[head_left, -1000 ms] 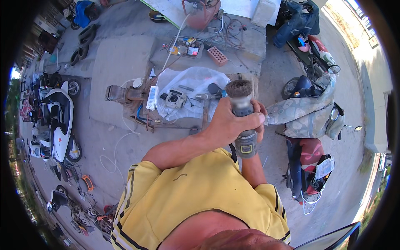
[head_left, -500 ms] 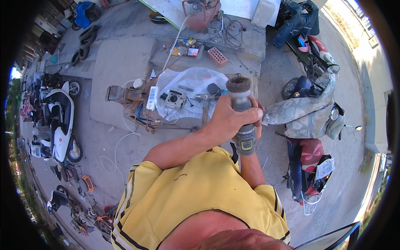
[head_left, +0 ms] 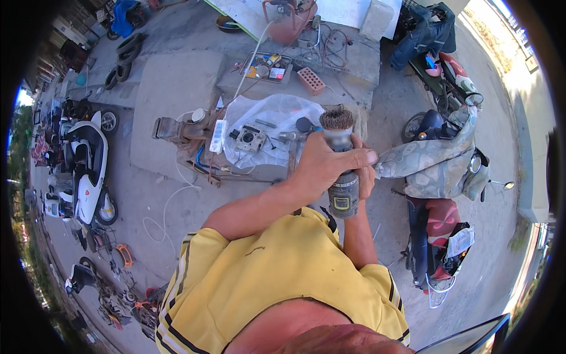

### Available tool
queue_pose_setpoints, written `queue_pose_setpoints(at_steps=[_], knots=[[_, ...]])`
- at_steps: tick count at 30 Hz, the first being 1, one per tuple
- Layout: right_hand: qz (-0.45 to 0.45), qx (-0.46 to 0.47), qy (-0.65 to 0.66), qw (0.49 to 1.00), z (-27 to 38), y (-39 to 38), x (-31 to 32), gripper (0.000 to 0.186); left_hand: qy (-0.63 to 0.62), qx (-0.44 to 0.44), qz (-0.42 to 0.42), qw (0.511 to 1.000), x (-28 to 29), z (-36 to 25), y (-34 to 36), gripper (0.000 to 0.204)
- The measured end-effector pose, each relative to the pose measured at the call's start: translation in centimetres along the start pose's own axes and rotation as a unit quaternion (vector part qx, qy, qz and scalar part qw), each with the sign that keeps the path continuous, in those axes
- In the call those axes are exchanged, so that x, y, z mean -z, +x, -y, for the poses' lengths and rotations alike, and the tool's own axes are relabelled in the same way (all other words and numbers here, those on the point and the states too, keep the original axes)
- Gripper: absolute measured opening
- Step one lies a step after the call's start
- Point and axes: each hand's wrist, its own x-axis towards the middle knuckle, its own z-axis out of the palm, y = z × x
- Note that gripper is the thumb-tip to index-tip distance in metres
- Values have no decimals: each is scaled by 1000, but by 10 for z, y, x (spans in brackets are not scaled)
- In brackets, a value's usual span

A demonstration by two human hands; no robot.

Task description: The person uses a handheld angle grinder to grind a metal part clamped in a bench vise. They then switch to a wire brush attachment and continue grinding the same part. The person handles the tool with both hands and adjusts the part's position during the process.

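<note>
Both my hands are closed around a dark cordless power tool with a wire cup brush at its far end, in front of my chest. My left hand wraps its upper body from the left, with the thumb laid across it. My right hand grips the tool from the right side and behind, its fingers partly hidden. Beyond, on a low bench, a grey metal engine part lies on a clear plastic sheet. A hammer and small bolts are beside it.
A vise and a white power strip are at the bench's left. Past it sit a tray of small items, a red perforated brick and a red air tank. Scooters stand on both sides.
The power tool has tilted slightly in my hands, so the brush's bristles show more from the side. My right hand's grip has shifted a little; my left hand stays around the tool.
</note>
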Motion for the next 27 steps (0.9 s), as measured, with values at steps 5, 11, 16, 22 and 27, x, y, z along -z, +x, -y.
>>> queue_pose_setpoints(at_steps=[5,11,16,22,27], knots=[[0,-8,-11,1000,3,1,2,28,-64,-3,-7,998,2,15,3,19],[14,-23,0,1000,7,7,6,27,-68,-15,-29,997,-2,20,4,17],[18,-78,12,997,23,18,7,25,-84,-10,-8,996,-5,15,1,17],[6,-52,24,998,11,6,8,22,-72,-22,-15,997,-10,19,-1,16],[5,-80,10,997,14,-1,16,21,-75,-15,-23,997,-17,22,-5,17]])
